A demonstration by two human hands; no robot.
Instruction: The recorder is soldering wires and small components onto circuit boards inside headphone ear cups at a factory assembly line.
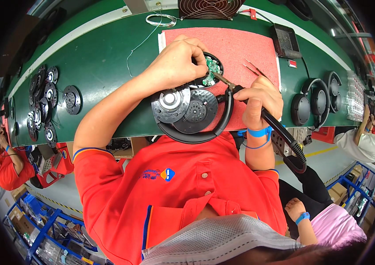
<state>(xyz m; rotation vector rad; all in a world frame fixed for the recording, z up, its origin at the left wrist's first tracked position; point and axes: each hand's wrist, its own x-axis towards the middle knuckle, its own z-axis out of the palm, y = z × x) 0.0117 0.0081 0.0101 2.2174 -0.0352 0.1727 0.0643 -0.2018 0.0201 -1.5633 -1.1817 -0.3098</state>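
Observation:
A black soldering iron [264,115] is gripped in my right hand [262,99], its metal tip reaching the green circuit board [214,70] inside a black headphone ear cup [220,62]. Close above that board, my left hand [176,62] is closed in a pinch; its fingertips hide whatever they hold. Thin tweezers [253,67] stick out beyond my right fingers; whether I grip them is unclear. Below the board, a black headband [187,138] curves around a round speaker plate [170,100] and a dark round ear-cup part [200,110].
A pink mat [240,42] covers the middle of the green bench [103,53]. Several speaker plates [50,95] lie left; finished-looking headphones [313,104] lie right. A fan [209,8], a black tray [285,40] and a wire coil [161,20] stand along the back. Co-workers sit on both sides.

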